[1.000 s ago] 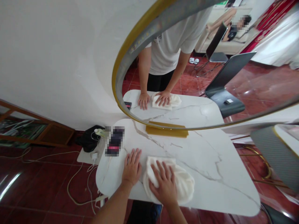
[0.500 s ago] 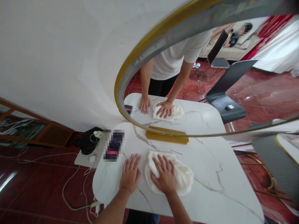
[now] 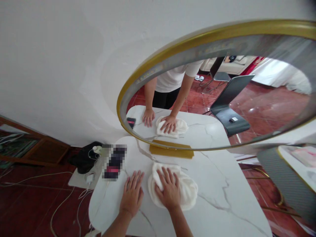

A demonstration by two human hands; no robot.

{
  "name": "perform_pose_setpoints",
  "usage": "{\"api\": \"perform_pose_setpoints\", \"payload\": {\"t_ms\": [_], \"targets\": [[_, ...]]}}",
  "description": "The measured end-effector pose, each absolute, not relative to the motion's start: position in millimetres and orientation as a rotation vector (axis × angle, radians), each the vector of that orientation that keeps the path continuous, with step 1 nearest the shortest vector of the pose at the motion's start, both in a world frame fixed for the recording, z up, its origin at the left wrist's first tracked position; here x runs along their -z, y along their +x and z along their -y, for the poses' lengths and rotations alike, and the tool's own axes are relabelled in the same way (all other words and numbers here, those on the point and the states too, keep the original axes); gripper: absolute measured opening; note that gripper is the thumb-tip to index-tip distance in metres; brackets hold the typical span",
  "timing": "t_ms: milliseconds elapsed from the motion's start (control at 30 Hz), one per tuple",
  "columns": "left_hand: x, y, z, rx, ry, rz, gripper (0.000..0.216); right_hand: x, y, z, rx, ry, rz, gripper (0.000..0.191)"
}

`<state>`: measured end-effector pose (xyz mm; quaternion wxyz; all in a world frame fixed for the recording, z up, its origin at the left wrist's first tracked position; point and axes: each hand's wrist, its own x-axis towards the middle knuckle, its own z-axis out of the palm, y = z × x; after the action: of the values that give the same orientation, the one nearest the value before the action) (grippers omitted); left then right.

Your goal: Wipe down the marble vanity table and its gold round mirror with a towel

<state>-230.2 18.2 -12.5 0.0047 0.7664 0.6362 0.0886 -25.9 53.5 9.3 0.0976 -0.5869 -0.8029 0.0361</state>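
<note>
- Right hand point(image 3: 167, 191): flat, fingers spread, palm pressed down on the crumpled white cloth point(image 3: 184, 192). The grip is open; nothing is pinched or enclosed.
- Left hand point(image 3: 132, 195): flat on the white marble-patterned table point(image 3: 222, 184), just beside the cloth's left edge, not touching it. Its grip is open and holds nothing.
- Cloth position: it lies under and to the right of the right hand, with its bulk extending rightward past the palm. Its long axis runs roughly left to right across the table. The right hand is the nearer hand; it is already in contact.
- Beyond the cloth, farther from the person: the flat gold base point(image 3: 171, 151) of the round gold-framed mirror point(image 3: 138, 82).
- Left of the cloth, past the left hand: a dark phone point(image 3: 114, 163), blurred, near the table edge.
- Right of the cloth: bare table surface.
</note>
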Motion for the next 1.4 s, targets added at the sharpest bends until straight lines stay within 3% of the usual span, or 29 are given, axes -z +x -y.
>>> {"api": "perform_pose_setpoints", "payload": {"t_ms": [400,1033,1400], "targets": [[14.5,-230.2,-17.3,-0.301,2.422,-1.991,0.064,15.0,-21.4,30.7,0.017,-1.612,2.477,0.062],[6.9,-228.8,-18.9,-0.270,2.437,-1.992,0.063,-8.4,-35.2,-91.0,-0.081,-1.694,2.386,0.051],[7.5,-228.8,-18.2,-0.230,2.427,-1.977,0.065,-3.3,-32.8,8.2,-0.085,-1.672,2.471,0.060]]}}
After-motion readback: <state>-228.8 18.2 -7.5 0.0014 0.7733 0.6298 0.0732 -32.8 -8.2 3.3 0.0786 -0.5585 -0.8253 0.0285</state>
